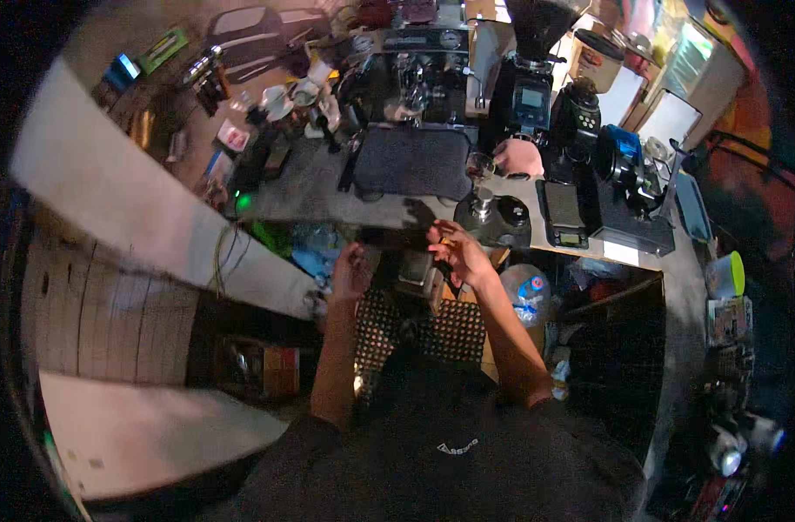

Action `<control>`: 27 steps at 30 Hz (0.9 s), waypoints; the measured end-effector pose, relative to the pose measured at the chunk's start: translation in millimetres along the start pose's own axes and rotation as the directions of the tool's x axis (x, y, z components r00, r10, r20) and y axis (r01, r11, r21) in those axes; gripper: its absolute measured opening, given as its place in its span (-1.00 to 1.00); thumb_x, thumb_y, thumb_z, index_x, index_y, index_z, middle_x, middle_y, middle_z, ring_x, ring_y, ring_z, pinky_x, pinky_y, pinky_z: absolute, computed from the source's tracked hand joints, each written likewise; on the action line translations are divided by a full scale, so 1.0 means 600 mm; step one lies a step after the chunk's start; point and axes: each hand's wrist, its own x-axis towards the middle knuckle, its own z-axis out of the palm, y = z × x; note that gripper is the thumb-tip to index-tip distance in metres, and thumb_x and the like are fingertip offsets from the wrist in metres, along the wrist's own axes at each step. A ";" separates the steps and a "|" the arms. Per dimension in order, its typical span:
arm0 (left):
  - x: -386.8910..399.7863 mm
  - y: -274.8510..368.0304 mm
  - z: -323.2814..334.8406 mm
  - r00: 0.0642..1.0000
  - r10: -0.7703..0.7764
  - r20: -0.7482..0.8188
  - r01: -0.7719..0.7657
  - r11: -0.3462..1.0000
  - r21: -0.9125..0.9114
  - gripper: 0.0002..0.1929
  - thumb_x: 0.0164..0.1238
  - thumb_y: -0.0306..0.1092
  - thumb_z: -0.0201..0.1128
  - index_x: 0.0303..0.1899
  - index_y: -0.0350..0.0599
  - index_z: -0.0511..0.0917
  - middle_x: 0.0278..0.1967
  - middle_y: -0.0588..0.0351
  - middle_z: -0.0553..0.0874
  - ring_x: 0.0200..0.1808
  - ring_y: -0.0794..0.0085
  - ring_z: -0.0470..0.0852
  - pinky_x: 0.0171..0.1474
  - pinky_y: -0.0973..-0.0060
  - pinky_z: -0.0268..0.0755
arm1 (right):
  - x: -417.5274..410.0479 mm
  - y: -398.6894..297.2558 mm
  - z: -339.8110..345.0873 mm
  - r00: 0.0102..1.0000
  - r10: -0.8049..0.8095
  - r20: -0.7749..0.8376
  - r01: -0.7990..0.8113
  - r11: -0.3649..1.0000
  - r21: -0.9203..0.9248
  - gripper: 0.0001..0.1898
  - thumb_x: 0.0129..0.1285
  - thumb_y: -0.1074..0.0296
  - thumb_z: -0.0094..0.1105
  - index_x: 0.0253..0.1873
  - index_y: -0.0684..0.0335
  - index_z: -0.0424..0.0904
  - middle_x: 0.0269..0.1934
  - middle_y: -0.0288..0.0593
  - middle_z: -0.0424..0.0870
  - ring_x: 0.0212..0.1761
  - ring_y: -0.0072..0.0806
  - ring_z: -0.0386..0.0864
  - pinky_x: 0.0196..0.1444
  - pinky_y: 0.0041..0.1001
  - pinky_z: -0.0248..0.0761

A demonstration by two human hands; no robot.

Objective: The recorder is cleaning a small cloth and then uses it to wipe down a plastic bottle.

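Note:
Both my hands are in front of me at the near edge of a counter (384,212). My right hand (459,254) is raised with its fingers bent and apart; no held thing can be made out. My left hand (352,267) is blurred and in shadow, so its grip is unclear. Beyond them lies a dark mat (410,162). A metal tamper (483,201) stands on a dark round-edged stand (492,225) just past my right hand. Between the hands, lower down, is a metal-rimmed container (414,267), partly in shadow.
An espresso machine (430,72) stands behind the mat. To its right are a coffee grinder (531,98), a pink cloth (519,156) and a flat scale (564,212). A large clear plastic bottle (526,293) is below the counter. A long pale surface (143,196) runs along the left.

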 end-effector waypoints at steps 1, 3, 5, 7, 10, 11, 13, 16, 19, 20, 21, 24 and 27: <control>0.037 0.016 0.026 0.991 0.071 -0.113 -0.057 0.992 0.116 -0.77 0.37 -0.06 0.17 -0.30 0.01 0.52 -0.49 0.28 0.51 -0.49 0.56 0.47 -0.44 0.46 0.34 | 0.025 -0.008 -0.004 0.999 -0.015 -0.041 0.015 1.000 0.005 -0.57 0.36 0.37 -0.02 0.30 0.26 0.29 0.12 -0.10 0.51 -0.15 -0.31 0.62 -0.19 -0.42 0.48; 0.118 0.049 0.034 0.993 0.079 -0.093 -0.061 0.981 0.184 -0.75 0.33 -0.05 0.21 -0.23 -0.01 0.54 -0.42 0.26 0.55 -0.44 0.55 0.49 -0.38 0.47 0.36 | 0.060 -0.012 -0.004 0.995 -0.021 -0.100 0.025 0.999 0.044 -0.57 0.35 0.39 -0.03 0.31 0.23 0.29 0.17 -0.11 0.44 -0.09 -0.29 0.59 -0.20 -0.44 0.47; 0.184 0.075 0.028 0.993 0.090 -0.078 -0.068 0.967 0.247 -0.71 0.30 -0.04 0.24 -0.16 -0.03 0.55 -0.35 0.24 0.58 -0.39 0.55 0.52 -0.33 0.48 0.38 | 0.086 -0.012 0.002 0.985 -0.056 -0.161 0.055 0.998 -0.010 -0.45 0.31 0.31 0.05 0.37 0.26 0.20 0.22 -0.06 0.38 0.00 -0.29 0.52 -0.05 -0.36 0.41; 0.202 0.090 0.039 0.994 0.106 0.037 -0.112 0.965 0.238 -0.73 0.31 -0.10 0.25 -0.14 -0.07 0.57 -0.28 0.22 0.60 -0.36 0.56 0.53 -0.28 0.49 0.39 | 0.094 -0.011 0.008 0.967 -0.068 -0.246 0.069 0.998 -0.002 -0.43 0.28 0.29 0.05 0.38 0.20 0.21 0.29 -0.04 0.28 0.08 -0.26 0.46 0.01 -0.35 0.37; 0.319 0.075 -0.042 0.892 0.390 0.227 -0.450 0.806 0.384 -0.76 0.36 -0.15 0.23 -0.12 -0.10 0.57 -0.20 0.21 0.61 -0.32 0.53 0.55 -0.22 0.48 0.41 | 0.133 -0.006 0.039 0.949 -0.141 -0.283 0.148 0.989 0.004 -0.42 0.22 0.29 0.04 0.37 0.10 0.23 0.34 -0.05 0.20 0.12 -0.18 0.39 0.05 -0.34 0.34; 0.329 0.070 -0.051 0.897 0.380 0.225 -0.440 0.812 0.383 -0.76 0.36 -0.15 0.23 -0.12 -0.10 0.57 -0.20 0.21 0.61 -0.32 0.53 0.55 -0.22 0.48 0.41 | 0.143 -0.004 0.039 0.946 -0.136 -0.294 0.143 0.990 0.003 -0.42 0.22 0.29 0.04 0.37 0.10 0.23 0.34 -0.05 0.20 0.12 -0.18 0.39 0.05 -0.34 0.34; 0.304 0.069 0.024 0.982 0.176 0.070 -0.189 0.924 0.333 -0.76 0.37 -0.17 0.24 -0.11 -0.11 0.56 -0.17 0.16 0.62 -0.23 0.49 0.58 -0.15 0.47 0.43 | 0.131 -0.025 0.034 0.904 -0.148 -0.401 0.186 0.981 0.057 -0.49 0.21 0.38 0.01 0.31 0.07 0.34 0.21 -0.16 0.32 -0.02 -0.26 0.48 -0.16 -0.40 0.46; 0.319 0.081 0.001 0.998 0.037 0.043 -0.054 0.874 0.484 -0.71 0.34 -0.13 0.29 -0.09 -0.12 0.55 -0.14 0.12 0.64 -0.14 0.46 0.58 -0.04 0.46 0.41 | 0.138 -0.025 0.045 0.892 -0.156 -0.425 0.194 0.980 0.047 -0.46 0.16 0.32 0.05 0.30 0.05 0.35 0.20 -0.17 0.32 -0.01 -0.24 0.46 -0.09 -0.36 0.41; 0.301 0.078 0.020 0.991 0.136 0.006 -0.112 0.790 0.603 -0.65 0.29 -0.09 0.34 -0.08 -0.15 0.56 -0.21 0.13 0.64 -0.19 0.47 0.57 -0.07 0.47 0.40 | 0.146 -0.020 0.036 0.884 -0.143 -0.445 0.173 0.985 0.027 -0.45 0.14 0.27 0.07 0.29 0.09 0.34 0.13 -0.17 0.39 0.03 -0.17 0.44 0.01 -0.28 0.35; 0.305 0.074 0.011 0.991 0.133 0.003 -0.108 0.791 0.602 -0.65 0.29 -0.09 0.34 -0.08 -0.15 0.56 -0.21 0.13 0.64 -0.19 0.47 0.57 -0.07 0.47 0.40 | 0.150 -0.011 0.026 0.873 -0.158 -0.461 0.193 0.981 0.028 -0.45 0.15 0.29 0.05 0.30 0.13 0.33 0.11 -0.16 0.43 0.04 -0.17 0.45 0.01 -0.27 0.35; 0.306 0.070 0.004 0.994 0.110 0.026 -0.104 0.798 0.594 -0.65 0.29 -0.09 0.35 -0.09 -0.15 0.56 -0.24 0.14 0.64 -0.20 0.46 0.57 -0.08 0.47 0.39 | 0.154 -0.011 0.032 0.863 -0.173 -0.475 0.212 0.977 0.028 -0.44 0.15 0.30 0.04 0.30 0.17 0.31 0.09 -0.16 0.46 0.05 -0.18 0.46 0.01 -0.26 0.36; 0.305 0.072 0.006 0.993 0.059 0.098 -0.109 0.749 0.653 -0.64 0.28 -0.09 0.35 -0.10 -0.17 0.56 -0.27 0.15 0.63 -0.21 0.45 0.55 -0.08 0.46 0.37 | 0.151 -0.008 0.030 0.884 -0.119 -0.451 0.219 0.960 0.176 -0.54 0.19 0.34 0.00 0.22 0.25 0.39 0.02 -0.12 0.54 0.00 -0.20 0.51 0.00 -0.27 0.40; 0.293 0.079 0.023 0.981 0.096 0.170 -0.192 0.633 0.750 -0.66 0.29 -0.11 0.35 -0.13 -0.19 0.57 -0.25 0.14 0.63 -0.19 0.45 0.55 -0.06 0.45 0.36 | 0.147 0.002 0.021 0.872 -0.139 -0.469 0.296 0.913 0.280 -0.63 0.23 0.33 0.00 0.12 0.25 0.47 -0.03 -0.09 0.57 -0.08 -0.24 0.52 -0.06 -0.34 0.43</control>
